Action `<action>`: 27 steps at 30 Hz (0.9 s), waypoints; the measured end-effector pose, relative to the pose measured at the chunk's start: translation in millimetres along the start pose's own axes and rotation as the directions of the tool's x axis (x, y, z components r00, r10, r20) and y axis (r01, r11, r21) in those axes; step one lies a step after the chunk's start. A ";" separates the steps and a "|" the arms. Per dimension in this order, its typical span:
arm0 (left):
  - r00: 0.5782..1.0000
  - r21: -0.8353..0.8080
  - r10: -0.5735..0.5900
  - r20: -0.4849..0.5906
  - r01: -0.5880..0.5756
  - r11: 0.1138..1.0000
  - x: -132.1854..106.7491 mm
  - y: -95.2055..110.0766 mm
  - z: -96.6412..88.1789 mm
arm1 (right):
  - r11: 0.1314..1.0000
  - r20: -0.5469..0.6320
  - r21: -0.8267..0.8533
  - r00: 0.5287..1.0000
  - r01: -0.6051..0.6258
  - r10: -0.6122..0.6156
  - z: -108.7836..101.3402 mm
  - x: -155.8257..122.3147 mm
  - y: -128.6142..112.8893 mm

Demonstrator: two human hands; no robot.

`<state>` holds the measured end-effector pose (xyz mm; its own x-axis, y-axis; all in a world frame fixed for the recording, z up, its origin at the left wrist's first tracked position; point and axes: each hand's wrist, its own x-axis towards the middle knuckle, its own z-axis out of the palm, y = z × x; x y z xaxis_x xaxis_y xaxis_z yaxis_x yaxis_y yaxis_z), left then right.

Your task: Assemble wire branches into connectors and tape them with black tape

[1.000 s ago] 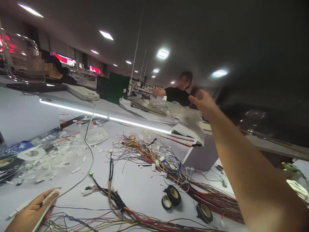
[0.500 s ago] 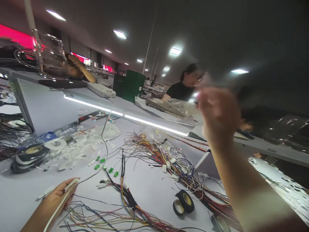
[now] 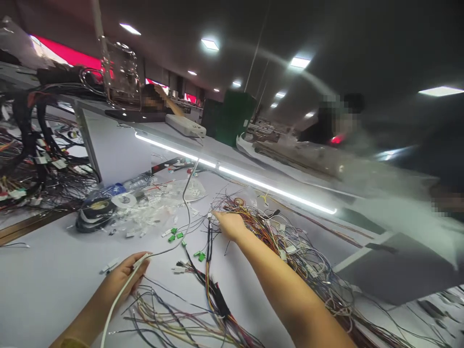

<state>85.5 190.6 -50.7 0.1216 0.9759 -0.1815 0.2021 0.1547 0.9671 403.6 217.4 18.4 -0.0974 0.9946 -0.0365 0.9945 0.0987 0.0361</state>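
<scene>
The slim, black-taped wire branch (image 3: 209,244) runs lengthwise away, far end beside the right hand's (image 3: 231,226) fingers, whether pinched or spread unclear.

Room to pass over the surface (image 3: 47,275) just inside its left edge; toward the back edge, plastic-bagged parts (image 3: 145,212), a slanting white cable (image 3: 184,195) and tangled wire bundle (image 3: 264,224) obstruct.

A wire harness (image 3: 219,299), bound partly in black, lies on the desk (image 3: 47,285), its loose multicolored ends fanned out, near a tangled bundle of wires (image 3: 263,224) strewn with white connectors.
</scene>
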 end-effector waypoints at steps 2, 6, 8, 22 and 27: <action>1.000 -0.027 -0.022 0.001 0.022 0.999 0.3 -0.9 0.2 | 0.999 0.024 0.036 0.999 -0.024 0.024 11.7 23.1 -8.9; 1.000 -0.125 -0.021 0.005 0.022 0.992 3.4 -6.3 1.3 | 0.983 0.033 0.163 0.997 -0.078 0.074 21.5 56.7 -17.8; 0.999 -0.196 -0.024 0.025 0.029 0.980 5.6 -8.8 1.2 | 0.964 -0.011 0.247 0.994 -0.100 0.106 20.3 61.2 -20.1; 0.972 -0.404 -0.051 0.229 0.143 0.903 1.4 -2.3 -13.5 | 0.735 -0.286 0.635 0.956 0.239 -0.064 36.4 -110.7 -114.3; 0.968 -0.408 -0.042 0.248 0.144 0.902 1.3 -3.3 -15.3 | 0.784 -0.228 0.598 0.973 0.164 -0.030 44.8 -165.5 -109.2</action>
<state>70.1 193.7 -51.4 0.3498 0.8998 -0.2607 -0.1964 0.3425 0.9187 312.9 40.6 -24.2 -0.1335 0.9725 0.1911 0.7875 0.2211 -0.5752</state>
